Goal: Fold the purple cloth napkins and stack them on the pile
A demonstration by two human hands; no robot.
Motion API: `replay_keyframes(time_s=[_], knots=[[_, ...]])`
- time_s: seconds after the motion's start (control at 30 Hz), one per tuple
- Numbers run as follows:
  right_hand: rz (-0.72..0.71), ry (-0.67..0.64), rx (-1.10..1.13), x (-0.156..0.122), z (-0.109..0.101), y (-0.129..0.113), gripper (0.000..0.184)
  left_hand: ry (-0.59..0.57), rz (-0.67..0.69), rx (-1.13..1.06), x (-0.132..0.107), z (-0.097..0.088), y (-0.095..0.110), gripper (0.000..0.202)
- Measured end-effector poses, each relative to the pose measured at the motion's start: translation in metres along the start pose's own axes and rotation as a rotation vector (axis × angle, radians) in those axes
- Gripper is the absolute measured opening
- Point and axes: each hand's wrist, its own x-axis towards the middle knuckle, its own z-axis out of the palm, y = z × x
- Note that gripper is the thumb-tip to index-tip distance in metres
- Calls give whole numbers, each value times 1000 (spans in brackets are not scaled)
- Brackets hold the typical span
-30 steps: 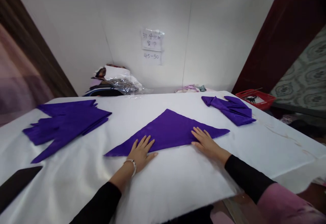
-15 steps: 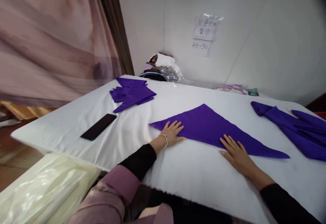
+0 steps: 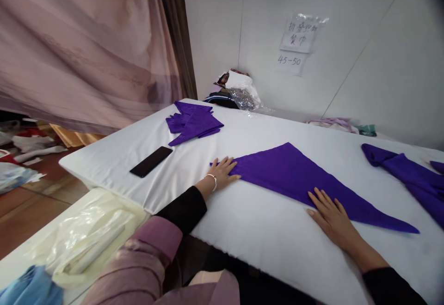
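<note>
Our purple cloth point(image 3: 294, 175) already folded to triangle, flat mid-table point(image 3: 263, 240); we judge narrower folds, as in folded stack point(image 3: 194, 122), not yet made. Left hand point(image 3: 222, 172) on cloth's left tip, right hand point(image 3: 329, 217) on near edge. Fingers of both flat, slightly spread, gripping nothing.

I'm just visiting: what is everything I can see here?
Purple triangular folded cloth: one, purple, table middle.
Stack of purple folded cloths: one, purple, table's far left.
Heap of loose purple cloths: one, purple, right edge.
Flat black phone: one, black, table's left side.
White table cover: one, white, covering table.
Handwritten paper notes: two, white, back wall.
Pink curtain: one, pink, left.
Left hand: one, flat on cloth's left tip.
Right hand: one, flat on cloth's near edge.
</note>
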Motion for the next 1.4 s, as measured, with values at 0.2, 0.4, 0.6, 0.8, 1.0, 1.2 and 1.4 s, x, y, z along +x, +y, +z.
replay_keyframes(time_s=[0.2, 0.4, 0.6, 0.8, 1.0, 1.2, 1.4], knots=[[30, -53, 39, 2, -11, -10, 63, 113, -186, 25, 1, -9, -37, 69], [36, -45, 85, 4, -21, -16, 62, 247, -226, 32, 2, -14, -41, 50], [23, -47, 153, 4, -26, -16, 59, 285, -160, 30, 2, -19, -35, 30], [-1, -101, 217, 2, -34, -10, 58, 224, -246, -280, -18, -24, -26, 26], [-20, -148, 242, -2, -48, -10, 56, 41, -222, -812, -66, -30, -14, 48], [-103, -139, 303, -4, -50, -77, 56, -94, -88, -871, -97, -46, 10, 61], [-246, -147, 512, -6, -56, -159, 67, -173, -27, -870, -104, -71, 46, 44]])
